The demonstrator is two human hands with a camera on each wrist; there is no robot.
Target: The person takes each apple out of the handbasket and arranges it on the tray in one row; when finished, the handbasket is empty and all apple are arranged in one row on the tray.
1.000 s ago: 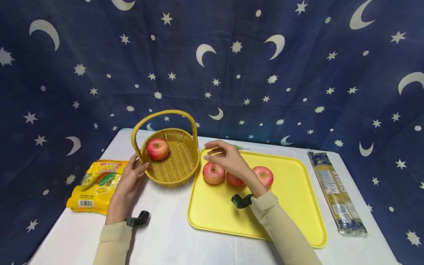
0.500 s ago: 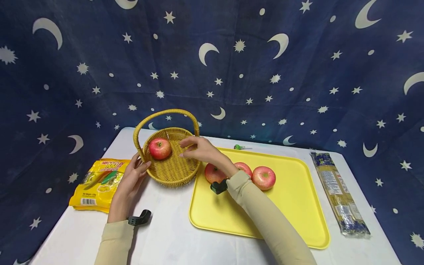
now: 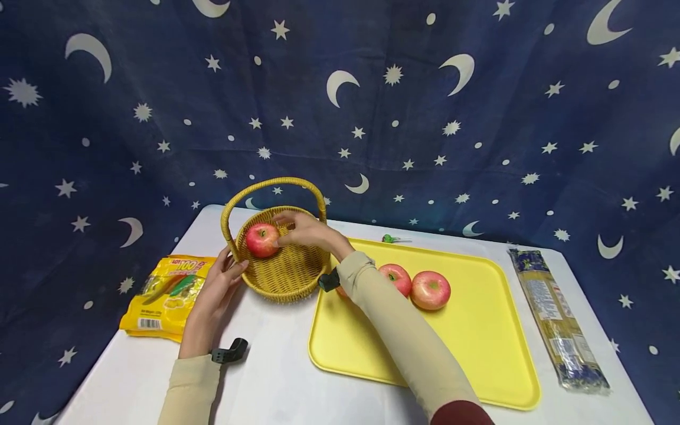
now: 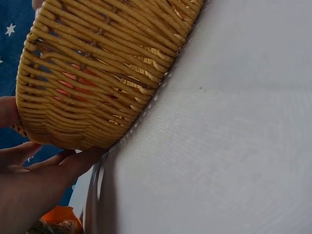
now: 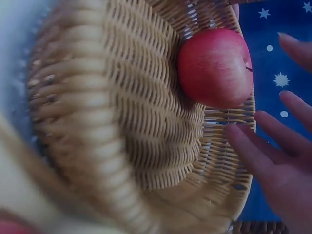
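Observation:
A yellow wicker basket [image 3: 287, 277] with an arched handle stands at the back left of the table, with one red apple [image 3: 262, 240] inside. My left hand [image 3: 215, 295] holds the basket's near left side, thumb by the rim and fingers along the outer wall. Over the basket, my right hand [image 3: 308, 231] has its fingers spread beside the apple. In the right wrist view a gap shows between those fingers and the apple [image 5: 214, 68]. Two more apples, one here [image 3: 395, 278] and one there [image 3: 431, 290], lie on a yellow tray [image 3: 478, 354]; another is mostly hidden behind my right forearm.
At the left lies a yellow candy bag [image 3: 170, 298], close to my left wrist. A long clear packet [image 3: 555, 319] rests right of the tray. Behind the tray is a small green-headed lollipop [image 3: 389, 238]. A dark curtain hangs behind the table.
My right hand has moved left from above the tray into the basket, toward the apple there. The left hand stays on the basket. The view has shifted slightly.

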